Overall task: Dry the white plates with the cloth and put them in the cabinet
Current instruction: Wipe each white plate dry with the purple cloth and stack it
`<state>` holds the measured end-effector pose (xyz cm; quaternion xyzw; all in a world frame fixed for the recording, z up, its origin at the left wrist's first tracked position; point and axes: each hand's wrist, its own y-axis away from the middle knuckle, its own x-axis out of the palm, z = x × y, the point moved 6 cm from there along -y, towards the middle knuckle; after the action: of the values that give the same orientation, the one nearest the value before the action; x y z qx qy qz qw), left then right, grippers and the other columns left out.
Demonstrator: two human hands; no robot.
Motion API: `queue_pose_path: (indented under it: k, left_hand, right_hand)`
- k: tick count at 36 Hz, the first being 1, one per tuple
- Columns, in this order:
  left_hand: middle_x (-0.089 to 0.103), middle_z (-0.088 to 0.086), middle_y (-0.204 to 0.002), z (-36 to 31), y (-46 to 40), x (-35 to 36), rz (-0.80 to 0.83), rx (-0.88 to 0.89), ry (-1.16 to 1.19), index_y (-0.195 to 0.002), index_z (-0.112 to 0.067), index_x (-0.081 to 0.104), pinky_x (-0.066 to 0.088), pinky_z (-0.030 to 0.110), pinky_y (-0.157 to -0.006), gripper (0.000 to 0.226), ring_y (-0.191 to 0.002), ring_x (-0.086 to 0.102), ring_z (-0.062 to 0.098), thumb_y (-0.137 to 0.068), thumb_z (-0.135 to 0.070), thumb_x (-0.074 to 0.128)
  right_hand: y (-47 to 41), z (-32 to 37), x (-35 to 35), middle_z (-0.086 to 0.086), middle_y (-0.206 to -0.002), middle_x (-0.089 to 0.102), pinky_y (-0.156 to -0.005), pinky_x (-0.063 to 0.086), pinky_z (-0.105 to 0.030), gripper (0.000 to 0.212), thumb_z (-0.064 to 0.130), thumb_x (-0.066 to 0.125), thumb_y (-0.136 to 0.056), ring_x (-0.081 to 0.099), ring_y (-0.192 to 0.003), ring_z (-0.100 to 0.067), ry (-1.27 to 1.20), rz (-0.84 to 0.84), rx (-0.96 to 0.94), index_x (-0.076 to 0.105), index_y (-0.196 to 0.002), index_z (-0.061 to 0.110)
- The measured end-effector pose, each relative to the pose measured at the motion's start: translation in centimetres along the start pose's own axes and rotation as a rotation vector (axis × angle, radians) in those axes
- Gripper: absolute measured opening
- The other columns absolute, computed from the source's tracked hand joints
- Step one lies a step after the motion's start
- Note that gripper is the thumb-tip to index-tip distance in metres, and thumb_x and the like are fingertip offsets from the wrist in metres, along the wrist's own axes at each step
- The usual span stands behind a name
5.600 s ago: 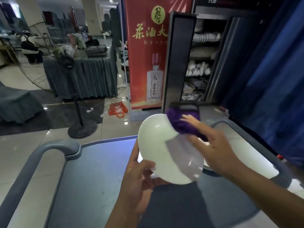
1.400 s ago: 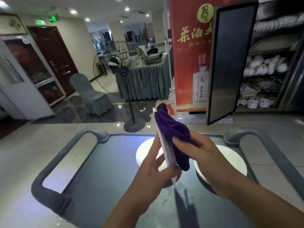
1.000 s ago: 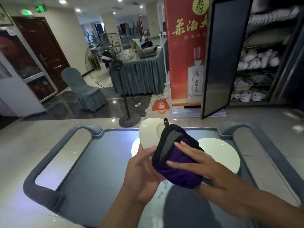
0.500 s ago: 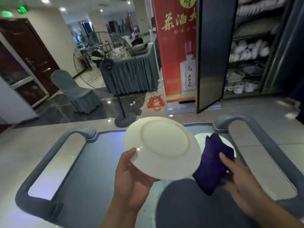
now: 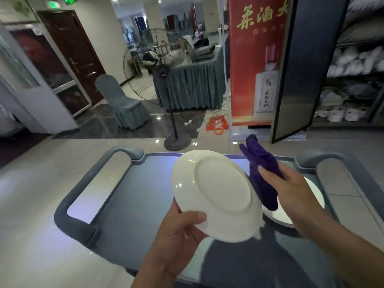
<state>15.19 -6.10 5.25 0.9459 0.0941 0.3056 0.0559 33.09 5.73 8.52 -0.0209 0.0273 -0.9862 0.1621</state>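
Pale glossy floor tiles [image 5: 52, 194] spread across a dim hall around us, with a dark wooden door [image 5: 76, 57] at the left, a draped table [image 5: 189, 86] and a covered chair [image 5: 124, 104] further back, and a standing fan [image 5: 164, 71] between them. At the right a red banner [image 5: 255, 65] stands beside the cabinet [image 5: 357, 80], whose door [image 5: 301, 80] hangs open and whose shelves carry stacks of white crockery. Directly below us is a grey cart [image 5: 133, 204] with looped handles at its corners. Over it we hold a white plate [image 5: 216, 196] tilted, its underside toward us; our left hand [image 5: 178, 238] grips its lower rim, thumb on the underside and fingers hidden behind. Our right hand [image 5: 291, 188] holds a purple cloth [image 5: 261, 171] just beside the plate's right edge, fingers curled round it. Another white plate [image 5: 311, 202] lies on the cart under that hand.
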Motion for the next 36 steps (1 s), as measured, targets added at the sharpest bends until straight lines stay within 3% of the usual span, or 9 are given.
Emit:
queue_pose_path:
  k: [3,7,10,13,18,21,27,30,36]
  left_hand:
    - [0.066,0.022,-0.130,-0.3,0.4,0.5,0.031,0.023,-0.045,-0.141,-0.012,0.056,0.061,0.043,-0.078,0.091,-0.109,0.068,0.034,-0.053,-0.001,0.075]
    - [0.073,0.018,-0.105,-0.6,1.0,1.7,0.087,0.061,-0.049,-0.120,-0.015,0.073,0.061,0.035,-0.072,0.077,-0.090,0.073,0.025,-0.046,0.004,0.079]
    - [0.072,0.018,-0.106,-1.1,1.4,0.9,0.048,0.082,-0.002,-0.124,-0.010,0.069,0.062,0.035,-0.073,0.079,-0.090,0.071,0.026,-0.046,0.003,0.075]
    - [0.069,0.021,-0.120,-1.7,2.0,0.5,0.066,0.101,-0.017,-0.134,-0.011,0.061,0.061,0.040,-0.078,0.085,-0.101,0.069,0.032,-0.051,-0.001,0.072]
    - [0.073,0.019,-0.114,-2.1,2.8,0.4,0.066,0.124,0.063,-0.120,-0.007,0.073,0.061,0.045,-0.082,0.079,-0.097,0.072,0.032,-0.041,-0.006,0.078]
    - [0.073,0.015,-0.116,-2.2,2.5,0.1,0.035,0.140,0.122,-0.112,-0.012,0.079,0.059,0.048,-0.088,0.084,-0.100,0.072,0.030,-0.030,-0.014,0.094]
    - [0.075,0.013,-0.114,-1.9,1.0,0.4,0.017,0.106,0.221,-0.108,-0.010,0.081,0.064,0.041,-0.071,0.082,-0.098,0.074,0.029,-0.028,-0.010,0.097]
    - [0.076,0.013,-0.110,-1.9,-0.1,0.8,0.005,0.133,0.244,-0.106,-0.008,0.081,0.063,0.036,-0.067,0.079,-0.094,0.076,0.027,-0.028,-0.007,0.097]
    - [0.071,0.018,-0.117,-0.5,-2.3,0.3,-0.110,0.090,0.194,-0.140,-0.007,0.056,0.063,0.040,-0.064,0.099,-0.095,0.074,0.031,-0.045,0.001,0.082]
  right_hand:
    - [-0.4,3.9,3.6,0.030,-0.139,0.053,-0.110,0.035,-0.020,0.049,0.014,0.061,-0.099,0.045,-0.129,0.012,0.284,0.268,-0.360,0.055,-0.130,0.051]
    - [0.3,5.3,9.4,0.026,-0.158,0.030,-0.119,0.004,-0.021,0.052,0.037,0.056,-0.091,0.011,-0.149,0.007,0.682,0.599,-0.645,0.046,-0.137,0.059]
    - [-0.4,5.6,11.1,0.023,-0.160,0.030,-0.120,0.003,-0.029,0.050,0.043,0.052,-0.091,0.009,-0.150,0.003,0.732,0.682,-0.636,0.048,-0.140,0.053]
    - [-2.3,5.6,11.0,0.019,-0.152,0.042,-0.111,0.010,-0.005,0.055,0.032,0.053,-0.087,0.025,-0.141,0.008,0.610,0.736,-0.509,0.054,-0.141,0.033]
    - [-4.9,4.0,7.9,0.019,-0.096,0.074,-0.081,0.046,-0.010,0.025,0.010,0.058,-0.099,0.063,-0.093,0.006,0.314,0.639,-0.161,0.069,-0.112,0.029]
    - [-4.4,2.5,5.4,-0.002,-0.107,0.073,-0.080,0.050,-0.022,0.023,0.017,0.056,-0.100,0.064,-0.091,-0.012,0.282,0.541,-0.065,0.069,-0.112,0.031]
    - [-1.2,0.7,2.1,0.021,-0.121,0.069,-0.093,0.047,-0.015,0.046,0.006,0.056,-0.098,0.061,-0.113,0.003,0.085,0.355,-0.106,0.060,-0.134,0.034]
    - [0.6,-1.0,1.1,0.021,-0.138,0.060,-0.113,0.037,-0.028,0.056,0.018,0.066,-0.091,0.050,-0.132,0.001,0.048,0.266,-0.148,0.053,-0.140,0.042]
    - [4.1,-5.3,0.1,0.028,-0.143,0.052,-0.119,0.028,-0.027,0.063,0.043,0.075,-0.074,0.035,-0.142,0.005,0.021,0.215,-0.036,0.050,-0.128,0.065]
